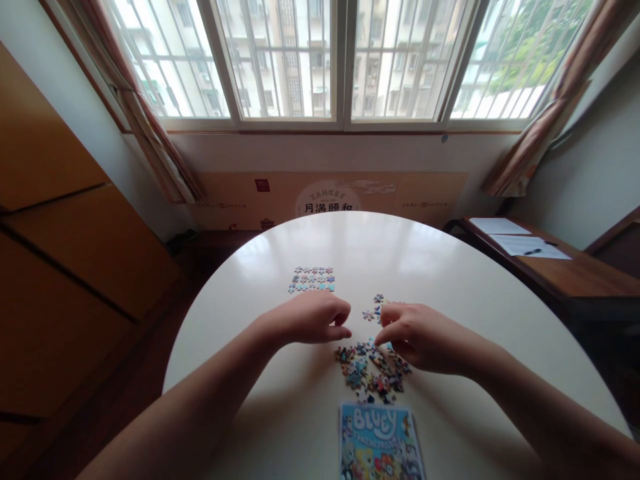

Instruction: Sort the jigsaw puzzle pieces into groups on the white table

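Observation:
My left hand [313,319] hovers over the round white table [350,253], fingers curled with thumb and forefinger pinched together; what they hold is hidden. My right hand [417,333] is curled too, its fingertips pressing down at the edge of a heap of loose puzzle pieces [373,373]. A few more loose pieces [376,308] lie between and just beyond the two hands. Farther back on the left sits a small joined block of puzzle pieces [313,279]. The puzzle's picture card, marked Bluey [379,443], lies at the near edge.
A wooden side desk [565,270] with papers [515,237] and a pen stands to the right. Wooden cabinets [65,253] line the left wall. A cardboard panel [327,197] leans under the window behind the table.

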### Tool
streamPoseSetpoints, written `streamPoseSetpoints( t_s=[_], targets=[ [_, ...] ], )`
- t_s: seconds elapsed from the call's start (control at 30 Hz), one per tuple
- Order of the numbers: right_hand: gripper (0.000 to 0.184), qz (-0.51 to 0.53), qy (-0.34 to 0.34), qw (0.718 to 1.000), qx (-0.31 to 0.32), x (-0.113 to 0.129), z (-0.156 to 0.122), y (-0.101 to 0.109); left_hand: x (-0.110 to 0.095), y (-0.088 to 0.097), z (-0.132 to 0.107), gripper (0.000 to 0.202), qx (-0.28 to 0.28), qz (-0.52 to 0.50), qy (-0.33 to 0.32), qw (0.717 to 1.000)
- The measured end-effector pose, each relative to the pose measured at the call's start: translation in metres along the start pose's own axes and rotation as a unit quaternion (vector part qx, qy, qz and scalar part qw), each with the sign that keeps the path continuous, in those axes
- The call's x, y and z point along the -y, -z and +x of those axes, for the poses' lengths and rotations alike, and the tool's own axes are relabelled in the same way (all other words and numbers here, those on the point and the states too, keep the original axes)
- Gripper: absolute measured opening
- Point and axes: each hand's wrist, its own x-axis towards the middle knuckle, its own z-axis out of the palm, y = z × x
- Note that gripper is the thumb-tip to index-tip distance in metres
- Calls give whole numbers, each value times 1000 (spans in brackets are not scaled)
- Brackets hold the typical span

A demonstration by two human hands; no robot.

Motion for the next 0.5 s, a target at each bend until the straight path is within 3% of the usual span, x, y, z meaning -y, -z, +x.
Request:
streamPoseSetpoints(
  t_s=[0.3, 0.5],
  targets=[
    [41, -3, -58, 998, -22, -5, 3, -6, -9, 3, -1, 27, 87, 22, 71, 993],
    [36, -58, -36, 995, -69, -2, 13, -26, -1, 7, -6, 25, 43, 26, 67, 996]
  ],
)
